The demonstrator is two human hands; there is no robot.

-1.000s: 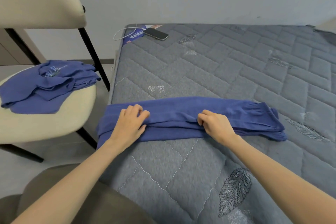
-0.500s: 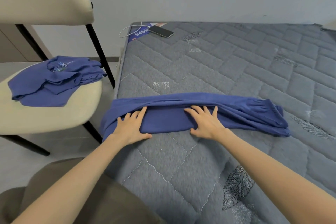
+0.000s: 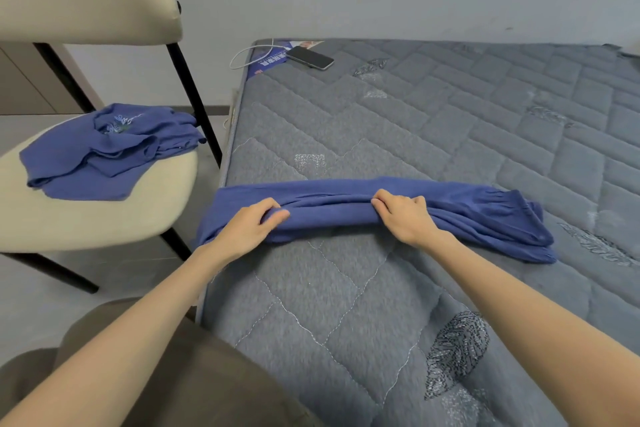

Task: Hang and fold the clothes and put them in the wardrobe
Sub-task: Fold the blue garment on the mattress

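The trousers (image 3: 478, 208) are being held across the bed (image 3: 450, 114), cloth being pinched in the grip of the left hand (image 3: 247, 229) and right hand (image 3: 407, 218); the fold is seemingly being endangered by the left end overhanging the edge, which could slide off

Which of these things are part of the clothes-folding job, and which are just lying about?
Job: long blue garment on the mattress, gripped by left hand and right hand; crumpled blue garment on the chair.
Lying about: phone, white cable, blue label at the mattress's far corner.
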